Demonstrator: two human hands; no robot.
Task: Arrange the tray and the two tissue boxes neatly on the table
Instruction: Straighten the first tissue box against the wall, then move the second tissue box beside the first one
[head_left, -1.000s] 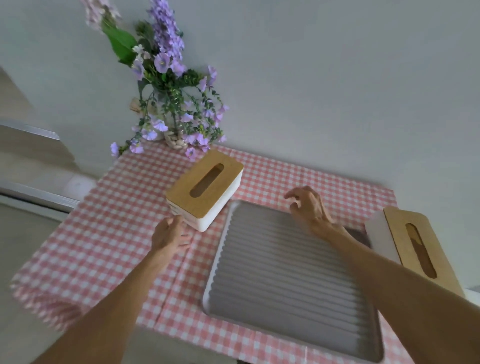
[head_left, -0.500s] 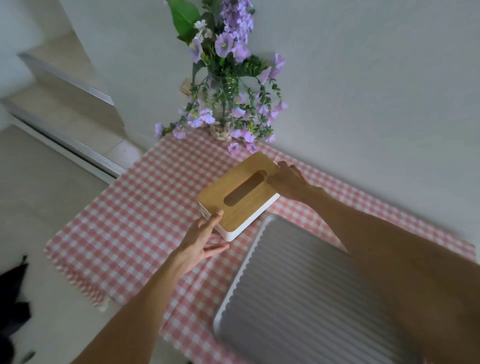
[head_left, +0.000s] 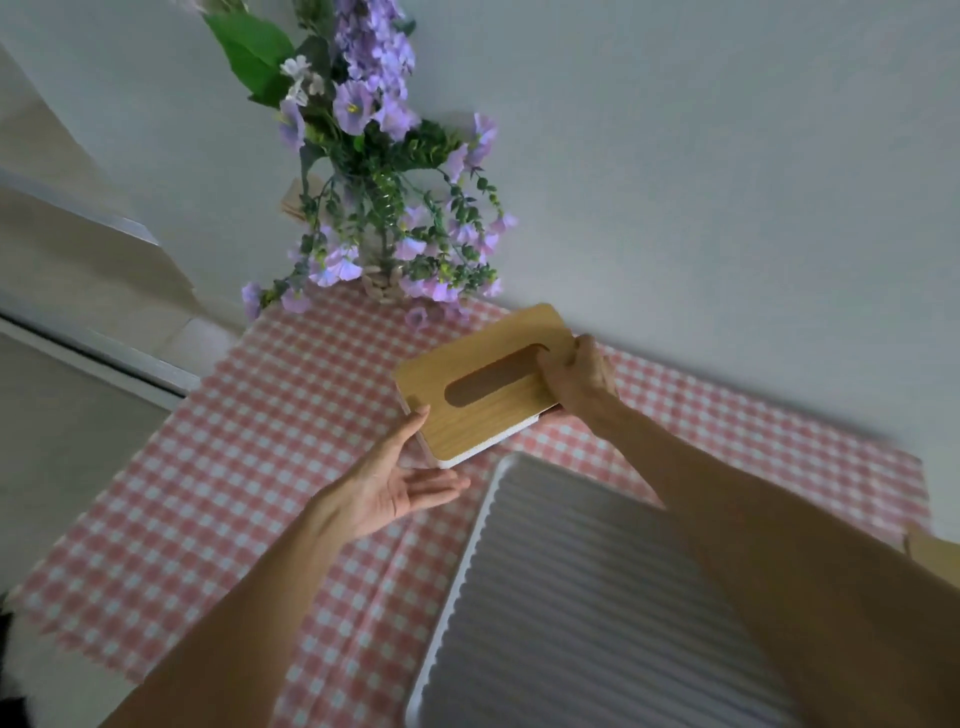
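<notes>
Both hands, left hand (head_left: 387, 491) and right hand (head_left: 576, 379), hold the tissue box (head_left: 480, 384) beside the tray (head_left: 571, 597).

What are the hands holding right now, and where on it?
The tissue box: right hand grips its far end, left hand supports its near corner.

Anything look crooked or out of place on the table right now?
The tissue box, held between the left hand and right hand, sits diagonal to the ridged tray. The second tissue box is barely in view at the right edge. Nothing looks spilled or damaged.
</notes>
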